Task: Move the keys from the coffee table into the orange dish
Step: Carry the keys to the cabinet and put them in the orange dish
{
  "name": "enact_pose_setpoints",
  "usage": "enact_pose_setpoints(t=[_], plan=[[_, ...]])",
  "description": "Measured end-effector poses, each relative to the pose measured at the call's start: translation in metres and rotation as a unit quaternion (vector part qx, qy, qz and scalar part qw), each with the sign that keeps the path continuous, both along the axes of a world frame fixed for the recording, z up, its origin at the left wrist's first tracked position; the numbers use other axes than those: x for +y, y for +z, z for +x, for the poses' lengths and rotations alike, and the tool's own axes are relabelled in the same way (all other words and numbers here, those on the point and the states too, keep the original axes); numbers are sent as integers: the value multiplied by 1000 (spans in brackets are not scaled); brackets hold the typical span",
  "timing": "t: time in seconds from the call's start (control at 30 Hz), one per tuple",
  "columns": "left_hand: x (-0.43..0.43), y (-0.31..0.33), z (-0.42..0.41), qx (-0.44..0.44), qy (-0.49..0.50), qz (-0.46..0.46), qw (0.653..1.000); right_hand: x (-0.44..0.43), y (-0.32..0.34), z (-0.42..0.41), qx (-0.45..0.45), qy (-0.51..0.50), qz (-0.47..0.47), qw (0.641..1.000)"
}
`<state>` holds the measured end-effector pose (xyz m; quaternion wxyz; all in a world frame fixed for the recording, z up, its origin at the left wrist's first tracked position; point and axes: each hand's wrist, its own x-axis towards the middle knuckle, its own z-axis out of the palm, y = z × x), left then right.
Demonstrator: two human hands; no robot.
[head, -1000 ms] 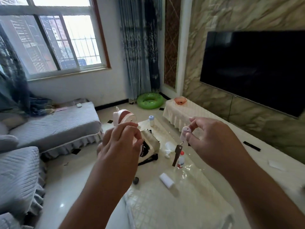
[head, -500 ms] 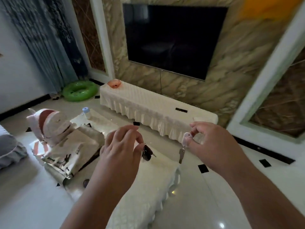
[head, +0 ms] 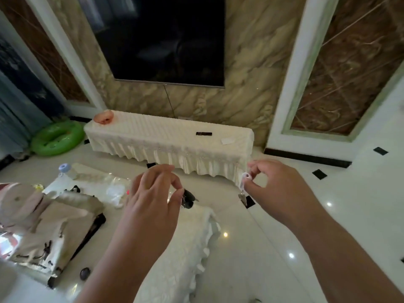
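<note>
My left hand pinches a dark bunch of keys, which hangs just right of its fingertips above the coffee table. My right hand pinches a pale tag from which a single key dangles. The orange dish sits far ahead on the left end of the long white-covered TV cabinet. Both hands are well short of the dish.
The coffee table carries a patterned bag, a pink roll, a small bottle and clear plastic. A green swim ring lies on the floor left of the cabinet. A black remote rests on the cabinet under the TV.
The view has swung right from the window and sofa to face the TV cabinet. Both hands keep their keys and have spread a little further apart.
</note>
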<state>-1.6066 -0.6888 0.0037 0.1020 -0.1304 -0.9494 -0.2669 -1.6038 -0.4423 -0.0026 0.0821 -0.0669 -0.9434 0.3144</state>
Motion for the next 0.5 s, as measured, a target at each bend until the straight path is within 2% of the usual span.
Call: enact_pose_setpoints(t=[0.37, 0.5], plan=[[129, 4, -54, 23, -13, -20, 999, 119, 2, -49, 17, 14, 5, 1000], [164, 4, -66, 6, -29, -17, 999, 153, 2, -57, 25, 8, 13, 1000]])
